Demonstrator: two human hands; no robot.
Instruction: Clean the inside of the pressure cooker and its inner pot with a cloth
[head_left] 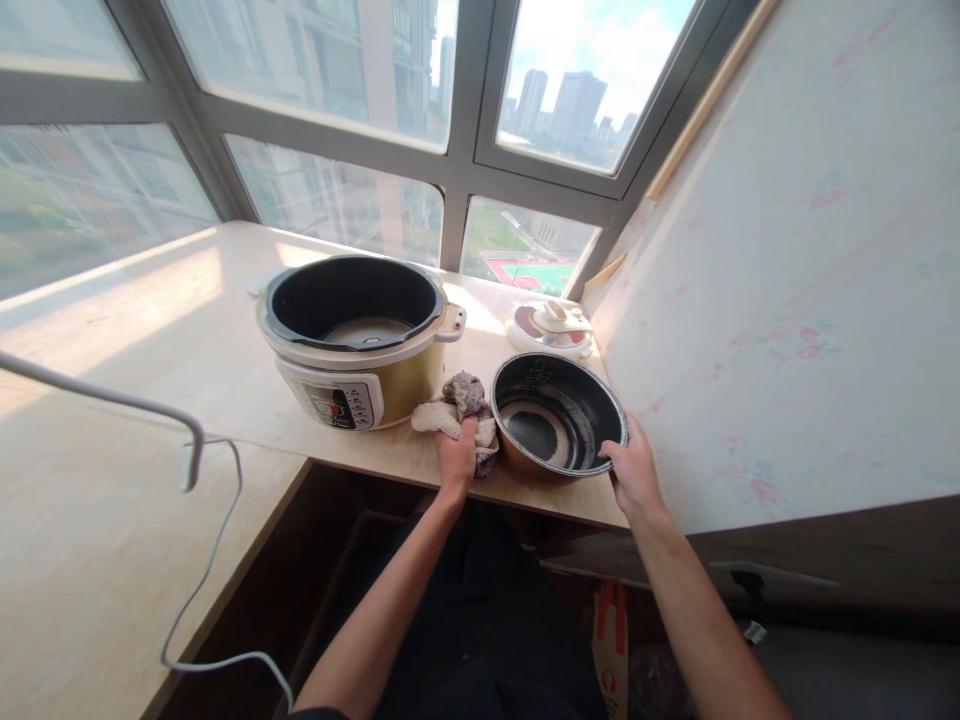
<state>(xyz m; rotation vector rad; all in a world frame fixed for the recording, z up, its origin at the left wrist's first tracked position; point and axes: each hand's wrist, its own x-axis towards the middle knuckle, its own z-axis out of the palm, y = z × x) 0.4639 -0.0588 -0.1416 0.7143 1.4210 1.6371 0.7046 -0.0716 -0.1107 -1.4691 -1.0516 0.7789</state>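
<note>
My left hand (pixel 457 455) is closed on a crumpled grey and white cloth (pixel 461 400) that lies on the wooden counter (pixel 225 370), between the cooker and the loose pot. My right hand (pixel 634 465) grips the right rim of a dark inner pot (pixel 559 413), which stands tilted toward me near the counter's front edge. To the left stands a gold and white electric cooker (pixel 360 340) with its lid off and a control panel on its front.
The cooker's white lid (pixel 551 328) lies behind the inner pot, by the window. A white wall (pixel 787 250) runs close along the right. A white cable and hook (pixel 191 450) hang at the left. An orange and white bag (pixel 611 640) sits below the counter.
</note>
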